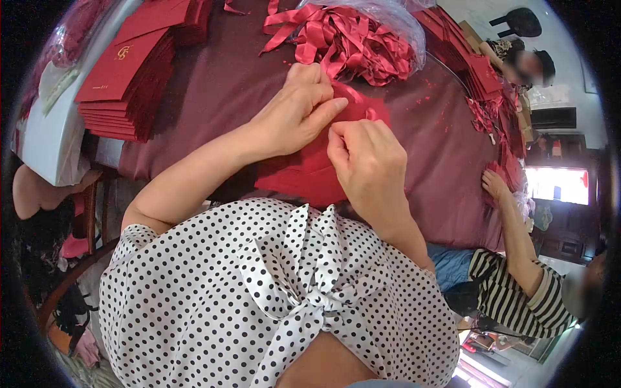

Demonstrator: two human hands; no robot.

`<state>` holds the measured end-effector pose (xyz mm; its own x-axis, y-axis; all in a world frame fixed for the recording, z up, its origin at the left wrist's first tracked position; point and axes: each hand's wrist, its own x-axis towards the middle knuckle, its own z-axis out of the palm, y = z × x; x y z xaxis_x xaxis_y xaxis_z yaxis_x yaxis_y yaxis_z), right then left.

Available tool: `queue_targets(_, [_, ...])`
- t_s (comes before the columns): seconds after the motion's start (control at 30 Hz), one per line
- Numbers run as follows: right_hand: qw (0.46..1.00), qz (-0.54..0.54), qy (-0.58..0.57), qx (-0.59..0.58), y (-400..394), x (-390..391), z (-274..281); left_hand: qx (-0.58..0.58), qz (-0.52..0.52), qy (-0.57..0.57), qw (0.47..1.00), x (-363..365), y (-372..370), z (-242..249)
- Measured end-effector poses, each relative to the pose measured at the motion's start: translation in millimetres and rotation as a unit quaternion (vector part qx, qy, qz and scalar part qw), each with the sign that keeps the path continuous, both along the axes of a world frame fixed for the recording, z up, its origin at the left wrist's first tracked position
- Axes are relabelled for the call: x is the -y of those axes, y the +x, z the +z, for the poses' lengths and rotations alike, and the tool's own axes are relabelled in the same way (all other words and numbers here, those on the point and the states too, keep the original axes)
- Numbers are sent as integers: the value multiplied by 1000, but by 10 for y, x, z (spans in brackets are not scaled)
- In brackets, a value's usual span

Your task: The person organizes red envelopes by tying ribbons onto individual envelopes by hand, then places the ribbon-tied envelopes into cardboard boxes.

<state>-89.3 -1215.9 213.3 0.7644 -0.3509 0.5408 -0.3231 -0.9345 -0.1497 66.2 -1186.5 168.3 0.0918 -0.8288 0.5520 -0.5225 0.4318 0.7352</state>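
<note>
A flat red paper bag (297,173) lies on the table right in front of me, partly covered by my hands. Over its upper part runs a shiny red ribbon (353,94). My left hand (299,111) is closed at the bag's upper left, with the ribbon coming out at its fingers. Close by on the right, my right hand (370,158) is closed in a pinch on the ribbon. The fingertips of both hands are partly hidden. Just beyond them is a heap of loose red ribbons (356,42) in a clear plastic bag (419,48).
A stack of red bags (123,84) with gold print stands at the left, near a white box (48,145). More red bags (462,48) lie at the far right. A co-worker's hand (497,184) rests at the table's right edge; other people sit around the dark red tablecloth (226,71).
</note>
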Motion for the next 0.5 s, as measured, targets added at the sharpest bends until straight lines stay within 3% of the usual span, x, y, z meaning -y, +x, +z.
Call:
queue_targets(0.1, [1000,-25,2,-18,16,2,2,53,72,-37,995,-18,-97,-29])
queue_targets(0.17, [998,-7,58,31,13,29,8,64,52,-41,996,-59,-59,33])
queue_targets(0.23, [932,-46,354,66,-23,64,52,75,31,-46,996,-72,10,79])
queue_targets(0.27, [910,-54,408,53,-65,106,61,61,-24,-30,997,-70,45,90])
queue_targets(0.43, [967,44,249,-24,-216,157,72,3,-236,57,970,-57,200,62])
queue_targets(0.5, [971,59,231,-18,-240,135,56,-12,-225,76,971,-90,179,79])
